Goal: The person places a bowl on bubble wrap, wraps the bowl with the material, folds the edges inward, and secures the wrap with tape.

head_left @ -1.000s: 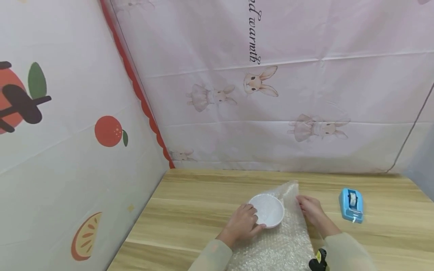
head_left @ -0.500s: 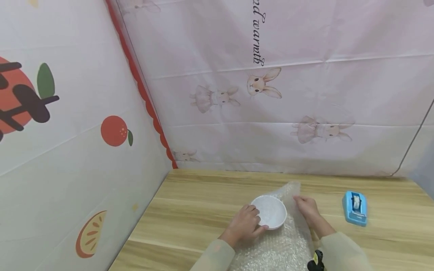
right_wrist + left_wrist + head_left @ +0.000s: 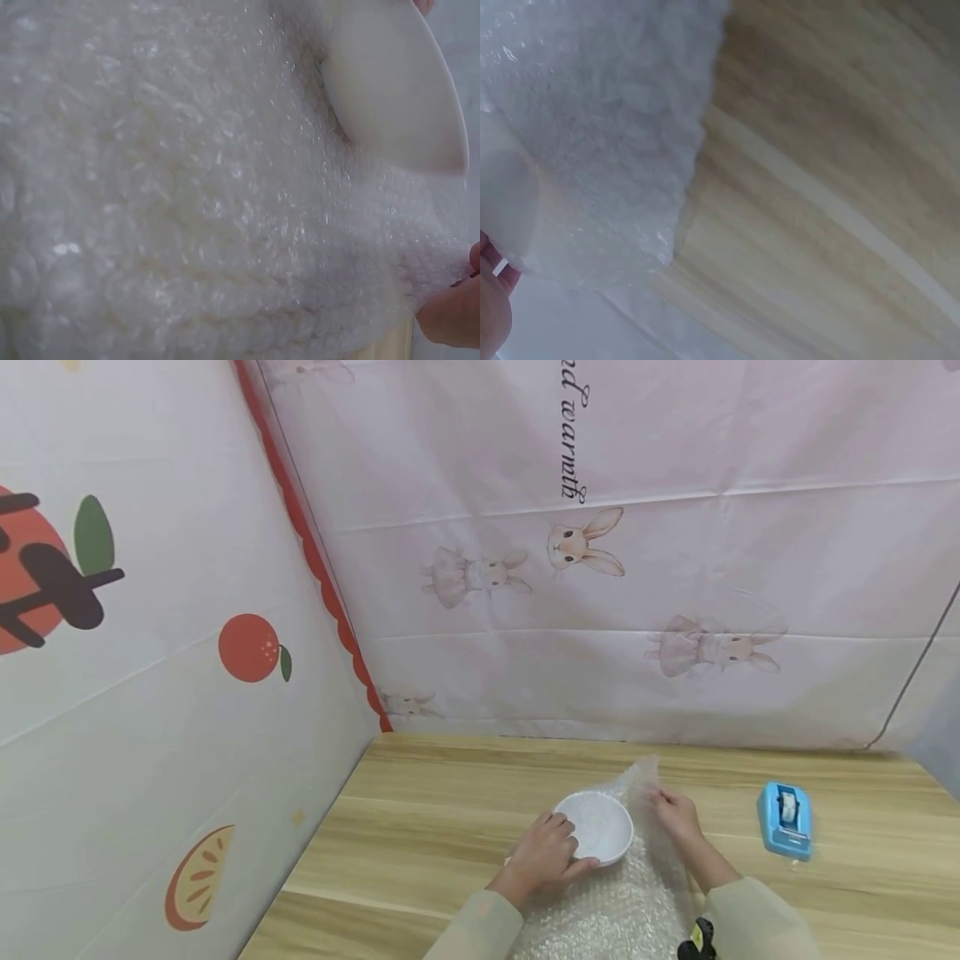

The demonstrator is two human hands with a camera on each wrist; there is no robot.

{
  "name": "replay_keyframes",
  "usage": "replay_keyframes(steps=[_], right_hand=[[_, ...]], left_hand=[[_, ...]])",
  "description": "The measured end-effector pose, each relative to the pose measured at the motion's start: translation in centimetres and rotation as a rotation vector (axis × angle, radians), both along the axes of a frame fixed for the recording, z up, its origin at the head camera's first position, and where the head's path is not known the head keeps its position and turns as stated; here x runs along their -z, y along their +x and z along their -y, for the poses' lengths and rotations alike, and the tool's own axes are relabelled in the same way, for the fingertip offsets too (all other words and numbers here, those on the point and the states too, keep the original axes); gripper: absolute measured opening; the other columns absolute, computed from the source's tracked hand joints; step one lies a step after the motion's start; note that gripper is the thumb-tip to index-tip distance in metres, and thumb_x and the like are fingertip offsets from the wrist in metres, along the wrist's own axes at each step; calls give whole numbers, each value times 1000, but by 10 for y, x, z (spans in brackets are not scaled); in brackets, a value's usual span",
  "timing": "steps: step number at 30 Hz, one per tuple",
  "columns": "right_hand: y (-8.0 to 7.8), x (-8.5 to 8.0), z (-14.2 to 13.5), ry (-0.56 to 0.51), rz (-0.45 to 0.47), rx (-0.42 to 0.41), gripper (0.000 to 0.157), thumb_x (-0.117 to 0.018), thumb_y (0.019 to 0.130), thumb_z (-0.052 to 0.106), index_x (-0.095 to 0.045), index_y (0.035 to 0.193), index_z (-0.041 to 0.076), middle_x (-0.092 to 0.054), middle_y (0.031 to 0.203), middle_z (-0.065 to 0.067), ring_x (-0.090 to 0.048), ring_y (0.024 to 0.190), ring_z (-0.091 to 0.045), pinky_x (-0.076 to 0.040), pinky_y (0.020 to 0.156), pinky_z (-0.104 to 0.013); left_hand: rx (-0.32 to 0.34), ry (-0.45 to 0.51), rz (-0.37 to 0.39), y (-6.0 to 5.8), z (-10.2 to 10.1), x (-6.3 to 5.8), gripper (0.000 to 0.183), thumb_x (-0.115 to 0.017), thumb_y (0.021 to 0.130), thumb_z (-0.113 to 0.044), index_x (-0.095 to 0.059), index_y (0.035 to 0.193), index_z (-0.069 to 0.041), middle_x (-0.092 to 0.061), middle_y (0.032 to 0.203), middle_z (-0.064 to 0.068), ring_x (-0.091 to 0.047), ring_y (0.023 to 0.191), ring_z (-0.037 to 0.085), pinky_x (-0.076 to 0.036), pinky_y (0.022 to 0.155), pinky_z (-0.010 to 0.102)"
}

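A white bowl (image 3: 600, 828) sits tilted on a sheet of clear bubble wrap (image 3: 622, 902). My left hand (image 3: 542, 852) grips the bowl's near left side, fingers over the rim into the inside and thumb along the front. On the other side, my right hand (image 3: 677, 818) pinches the wrap's right edge and holds it up off the table. The right wrist view shows the bowl's smooth outer wall (image 3: 397, 90) resting against the bubbles, with the pinching fingers (image 3: 454, 315) at lower right. In the left wrist view, wrap (image 3: 607, 97) partly covers the bowl.
A blue tape dispenser (image 3: 785, 821) stands on the wooden table (image 3: 420, 810) to the right. By the right sleeve lies a black and yellow object (image 3: 699, 941), partly hidden. Printed cloth walls (image 3: 465, 677) rise behind and at the left.
My right hand has drawn the wrap's edge a little leftward, closer to the bowl. The left hand keeps its grip on the bowl. The head view has shifted slightly.
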State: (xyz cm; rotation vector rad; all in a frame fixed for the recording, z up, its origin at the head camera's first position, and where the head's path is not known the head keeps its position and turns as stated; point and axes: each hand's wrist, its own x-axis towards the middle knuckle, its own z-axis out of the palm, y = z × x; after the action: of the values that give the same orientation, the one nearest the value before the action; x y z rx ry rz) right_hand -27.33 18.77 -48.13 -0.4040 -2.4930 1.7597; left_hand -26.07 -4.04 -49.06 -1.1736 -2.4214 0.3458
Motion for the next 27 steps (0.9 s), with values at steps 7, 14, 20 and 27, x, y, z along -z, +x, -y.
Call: replay_keyframes(steps=[7,14,20,27], right_hand=[[0,-1,5,-22,-39,31,41,-40,93,10,-44,126,-16,-53,120,-33,-63,95,-30,-51,73,-21],[3,-1,8,-57,-61,15,39,-40,95,7,-44,129,-12,-51,125,-31,-57,79,0,-44,63,-10],[10,0,14,-51,-95,10,37,-41,95,6,-46,129,-9,-53,123,-31,-53,77,2,-46,65,-14],[16,-3,19,0,-142,-4,34,-43,96,6,-48,126,-9,-51,128,-28,-48,83,7,-43,69,-9]], left_hand=[[-7,52,-23,2,-3,0,53,-36,93,-56,-65,66,-21,-64,84,-7,-56,89,9,-41,83,23],[-22,31,45,3,-5,-2,55,-34,94,-55,-67,68,-19,-64,85,-5,-55,92,11,-40,86,25],[-26,8,55,2,-5,-1,56,-33,94,-56,-68,71,-19,-64,87,-5,-54,93,12,-40,86,26],[-25,-19,51,1,-6,-2,56,-32,94,-57,-69,74,-19,-65,91,-4,-55,95,12,-41,88,27]])
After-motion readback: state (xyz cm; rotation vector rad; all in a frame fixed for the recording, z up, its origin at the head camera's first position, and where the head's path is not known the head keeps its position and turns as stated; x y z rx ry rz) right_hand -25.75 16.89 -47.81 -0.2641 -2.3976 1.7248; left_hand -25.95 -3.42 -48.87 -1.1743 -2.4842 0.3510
